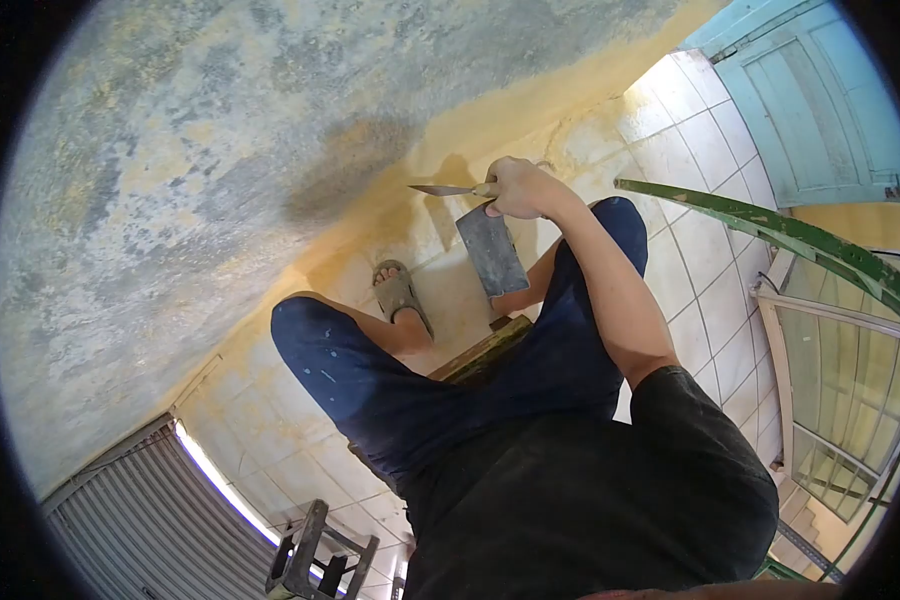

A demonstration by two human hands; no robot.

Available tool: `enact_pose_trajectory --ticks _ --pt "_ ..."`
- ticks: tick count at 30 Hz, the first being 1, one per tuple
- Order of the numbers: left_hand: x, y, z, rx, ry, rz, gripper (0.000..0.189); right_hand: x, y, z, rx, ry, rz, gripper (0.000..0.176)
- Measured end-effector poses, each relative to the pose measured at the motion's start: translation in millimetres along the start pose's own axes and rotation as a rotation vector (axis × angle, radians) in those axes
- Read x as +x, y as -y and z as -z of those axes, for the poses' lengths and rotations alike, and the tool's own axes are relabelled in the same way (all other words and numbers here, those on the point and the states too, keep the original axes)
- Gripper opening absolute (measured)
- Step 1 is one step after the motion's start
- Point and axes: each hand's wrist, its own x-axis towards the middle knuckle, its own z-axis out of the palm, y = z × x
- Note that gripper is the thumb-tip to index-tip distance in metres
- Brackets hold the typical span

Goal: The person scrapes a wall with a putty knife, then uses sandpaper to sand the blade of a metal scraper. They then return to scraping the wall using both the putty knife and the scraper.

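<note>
My right hand [522,187] is closed around the pale handle of a putty knife [442,190], whose narrow, pointed blade is turned left toward the wall. That hand also grips the upper edge of a flat, dark grey rectangular plate [495,252], which hangs down over the lower leg. Light smears show along the plate's edge. Knife and wall look apart, though the exact gap is hard to judge. My left hand is out of view. The wall [200,180] is patchy grey and whitish, with a damp-looking brown patch and a yellow band along its foot.
I sit low on a wooden seat [485,352] over stained floor tiles [705,150]. Around me are a green curved bar [770,225], a blue door [810,110], a framed glass panel [840,380], a dark stool [315,555] and a ribbed shutter [160,510].
</note>
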Motion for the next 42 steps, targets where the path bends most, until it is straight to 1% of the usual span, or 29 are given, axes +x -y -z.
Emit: enact_pose_trajectory --ticks 2,3,4,7,8,10,11,13,14,16,19,22,26,28,29,31,32,34,35,37,40,42 --pt "-42.0 -6.6 -9.9 0.071 0.208 -0.035 0.047 -0.1 -5.2 -3.7 0.011 0.019 -0.004 0.042" --pt "-53.3 -14.1 -12.6 0.067 0.285 -0.055 0.047 1.2 -9.9 -5.4 0.011 0.033 -0.002 0.046" --pt "-60.8 -23.3 -14.0 0.055 0.334 -0.073 0.047 1.7 -13.9 -7.7 0.013 0.045 0.0 0.051" --pt "-68.8 -55.8 -11.6 -0.025 0.408 -0.133 0.047 4.4 -23.0 -14.9 -0.008 0.038 -0.002 0.052" --pt "-69.1 -67.5 -8.4 -0.057 0.419 -0.15 0.046 3.2 -23.1 -15.6 -0.013 0.041 -0.002 0.052" --pt "-67.8 -88.8 -4.3 -0.11 0.435 -0.174 0.046 2.6 -21.5 -15.5 0.023 -0.011 0.012 0.04" --pt "-66.6 -96.4 -0.1 -0.127 0.441 -0.183 0.046 4.5 -21.8 -15.3 0.018 -0.007 0.013 0.04" --pt "-63.9 -112.0 4.9 -0.158 0.447 -0.195 0.046 9.9 -22.1 -13.5 0.002 0.063 -0.007 0.052" --pt "-61.9 -117.2 7.3 -0.165 0.454 -0.199 0.046 9.5 -17.5 -12.2 -0.002 0.067 -0.007 0.052" --pt "-60.3 -128.6 11.6 -0.174 0.463 -0.211 0.045 8.1 -7.7 -11.1 -0.052 0.039 -0.002 0.042" --pt "-56.2 -141.9 16.9 -0.171 0.476 -0.226 0.045 6.9 -5.5 -15.2 -0.042 0.002 0.026 0.044" --pt "-56.5 -149.7 20.8 -0.165 0.485 -0.233 0.045 12.3 -7.0 -25.3 -0.033 0.013 0.016 0.045" --pt "-66.4 -154.0 21.4 -0.171 0.503 -0.22 0.044 27.8 -4.5 -37.0 -0.056 0.124 0.004 0.044" --pt "-72.4 -153.5 20.7 -0.179 0.511 -0.209 0.044 35.7 -1.8 -43.6 -0.159 0.206 0.009 0.041" --pt "-75.0 -152.5 19.8 -0.182 0.505 -0.194 0.044 39.2 -1.3 -47.5 -0.163 0.214 0.016 0.041" --pt "-82.0 -148.4 14.3 -0.199 0.515 -0.182 0.044 43.8 0.0 -54.6 -0.23 0.219 0.099 0.039" --pt "-87.1 -150.5 8.5 -0.212 0.532 -0.178 0.044 44.6 5.7 -54.8 -0.243 0.227 0.11 0.039" --pt "-96.4 -146.8 0.4 -0.224 0.545 -0.161 0.043 41.1 15.9 -57.7 -0.217 0.137 0.205 0.019" --pt "-100.3 -145.6 -3.2 -0.235 0.552 -0.155 0.043 39.2 24.1 -54.4 -0.228 0.145 0.209 0.019" --pt "-103.0 -136.4 -11.7 -0.24 0.557 -0.148 0.043 34.4 38.6 -47.9 -0.224 0.249 0.212 0.02" --pt "-99.0 -133.2 -19.4 -0.251 0.562 -0.174 0.043 36.3 36.3 -57.4 -0.307 0.241 0.256 0.021" --pt "-93.7 -131.9 -22.3 -0.248 0.567 -0.202 0.042 31.4 42.3 -52.3 -0.331 0.223 0.271 0.021"
